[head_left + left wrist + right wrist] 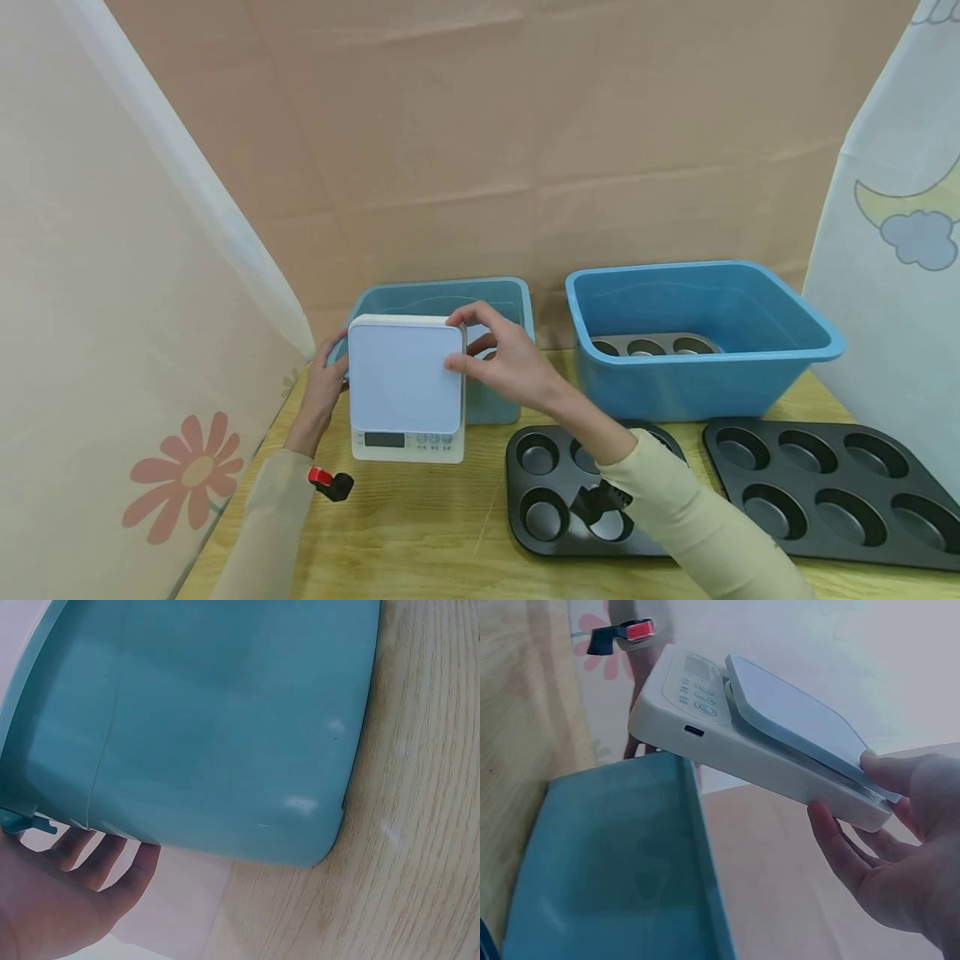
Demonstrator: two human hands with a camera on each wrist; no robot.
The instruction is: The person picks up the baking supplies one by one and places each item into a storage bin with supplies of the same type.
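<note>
Held in the air over the small blue tub [491, 304] only by its far corners, right hand [504, 360] pinching one and left hand [324, 385] curled round the other, the kitchen scale [406, 387] could tip forward and slip.

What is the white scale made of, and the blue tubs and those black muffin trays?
The scale looks like smooth white plastic: matte body, moulded edges. The big tub and small tub look like glossy blue plastic with soft highlights. The muffin trays seem to be dark coated metal, thin and slightly shiny, though I cannot be sure.
</note>
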